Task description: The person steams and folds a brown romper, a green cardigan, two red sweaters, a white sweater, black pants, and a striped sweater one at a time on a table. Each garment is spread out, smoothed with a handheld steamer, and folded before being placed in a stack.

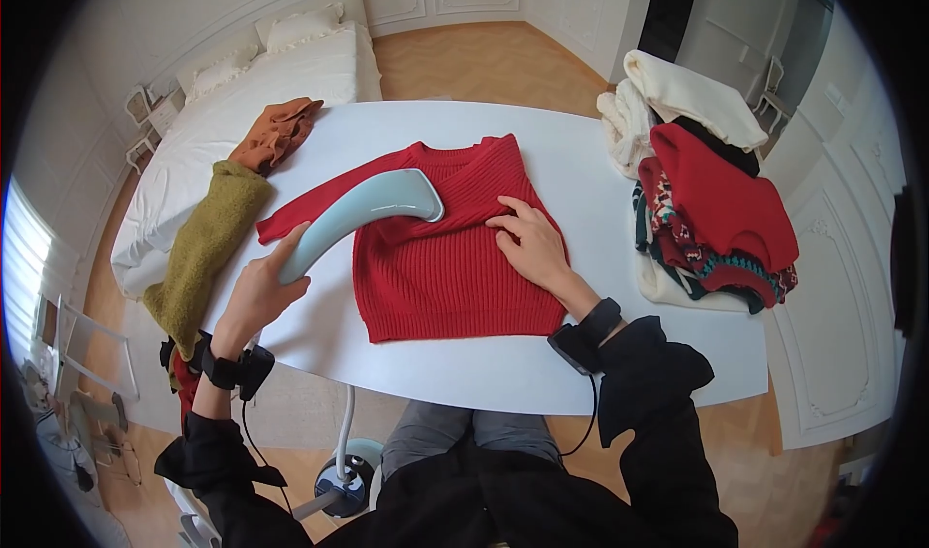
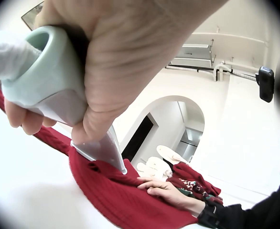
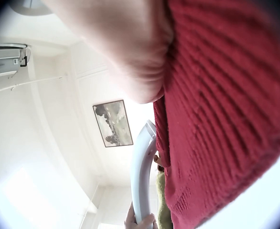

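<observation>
The left hand (image 1: 259, 291) is gripping the lower end of a pale blue garment steamer (image 1: 360, 217), fingers curled round the handle, which the left wrist view is showing from close up (image 2: 54, 86). The steamer's long axis is running from that hand up and to the right, so its flat head is lying on the upper left chest of the red sweater (image 1: 440, 248), just beside the spot where the sleeve is joining the body. In the left wrist view the head's tip is pressing into the knit (image 2: 121, 195). The sweater is lying flat on the white desk (image 1: 581, 175), neck away from the person, hem toward them, one sleeve stretching out to the left under the steamer.

To the right of the steamer head, the right hand (image 1: 530, 243) is resting flat on the sweater's right half with straight, spread fingers, holding nothing and pressing the cloth down; the right wrist view is showing only the heel of the palm against the ribbed knit (image 3: 226, 105). The two hands are sitting near each other, the steamer head pointing toward the right hand's fingertips, with a band of bare knit between them. The left hand is the one carrying the tool; the right is nearer to the sweater's middle
</observation>
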Demonstrator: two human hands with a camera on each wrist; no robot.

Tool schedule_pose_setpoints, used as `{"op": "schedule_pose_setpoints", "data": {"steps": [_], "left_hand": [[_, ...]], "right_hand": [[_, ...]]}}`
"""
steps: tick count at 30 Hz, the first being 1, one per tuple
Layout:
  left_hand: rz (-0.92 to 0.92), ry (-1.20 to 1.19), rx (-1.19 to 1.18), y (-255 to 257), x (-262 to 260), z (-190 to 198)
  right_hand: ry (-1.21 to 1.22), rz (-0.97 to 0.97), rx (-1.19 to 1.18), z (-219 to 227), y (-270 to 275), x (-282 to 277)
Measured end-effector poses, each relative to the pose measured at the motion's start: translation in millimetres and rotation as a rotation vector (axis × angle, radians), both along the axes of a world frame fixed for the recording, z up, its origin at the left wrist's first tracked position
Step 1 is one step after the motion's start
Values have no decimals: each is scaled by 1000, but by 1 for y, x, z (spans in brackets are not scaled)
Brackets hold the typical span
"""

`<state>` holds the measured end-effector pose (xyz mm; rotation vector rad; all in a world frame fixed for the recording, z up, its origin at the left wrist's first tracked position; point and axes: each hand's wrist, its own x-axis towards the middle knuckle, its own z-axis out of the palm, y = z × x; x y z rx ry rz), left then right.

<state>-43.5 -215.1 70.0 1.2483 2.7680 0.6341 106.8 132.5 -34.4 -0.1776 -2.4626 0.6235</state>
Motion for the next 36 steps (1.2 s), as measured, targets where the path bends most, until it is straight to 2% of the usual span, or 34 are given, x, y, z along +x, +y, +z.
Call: {"op": "schedule_pose_setpoints", "data": {"steps": [5, 7, 12, 17, 21, 28, 36], "left_hand": [[43, -71, 28, 8, -16, 14], [149, -197, 61, 19, -20, 29], [153, -151, 217, 41, -76, 23], [213, -49, 302, 73, -133, 11], [298, -25, 253, 103, -167, 0], [345, 46, 184, 153, -215, -18], [357, 209, 148, 169, -278, -67]], "right_hand": [[-13, -13, -15, -1, -2, 0], [-7, 3, -1, -1, -2, -1], [-7, 2, 55, 5, -7, 1], [7, 3, 85, 3, -8, -1], [-14, -11, 133, 3, -9, -3], [-54, 0, 161, 8, -11, -4], [-75, -7, 158, 10, -12, -5]]}}
